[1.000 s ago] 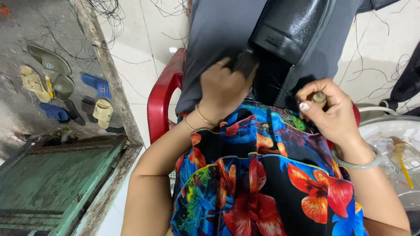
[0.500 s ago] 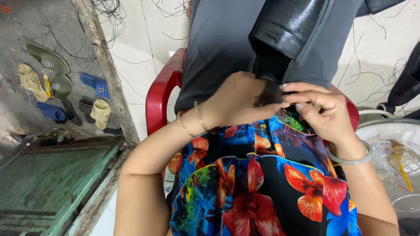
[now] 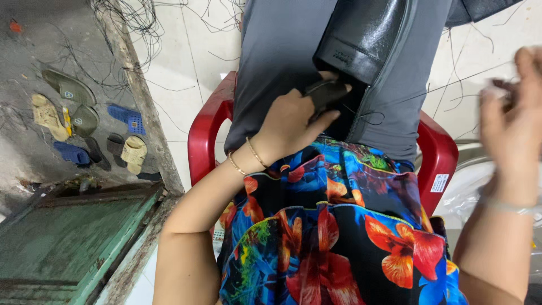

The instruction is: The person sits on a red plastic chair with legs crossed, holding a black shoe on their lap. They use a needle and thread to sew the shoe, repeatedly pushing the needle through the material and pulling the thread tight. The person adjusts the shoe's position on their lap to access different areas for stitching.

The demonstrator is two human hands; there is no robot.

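A glossy black shoe [image 3: 367, 34] lies on grey cloth [image 3: 276, 51] draped over my lap, above my bright floral garment [image 3: 339, 226]. My left hand [image 3: 288, 121], with thin bracelets at the wrist, pinches a small black flap [image 3: 327, 93] at the shoe's lower edge. My right hand [image 3: 511, 124] is blurred at the far right, well away from the shoe, with fingers pinched. A thin dark thread [image 3: 446, 85] stretches taut from the shoe towards it.
I sit on a red plastic chair [image 3: 206, 130] on pale tiles strewn with loose threads. Several sandals [image 3: 73, 113] lie on concrete at the left beyond a rough curb [image 3: 141, 96]. A green wooden panel [image 3: 56, 243] is lower left, a pale plastic-covered basin [image 3: 468, 197] at right.
Both hands were together at the shoe's edge half a second ago. My right hand has since swung out to the right, drawing the thread taut, while the left stays on the flap.
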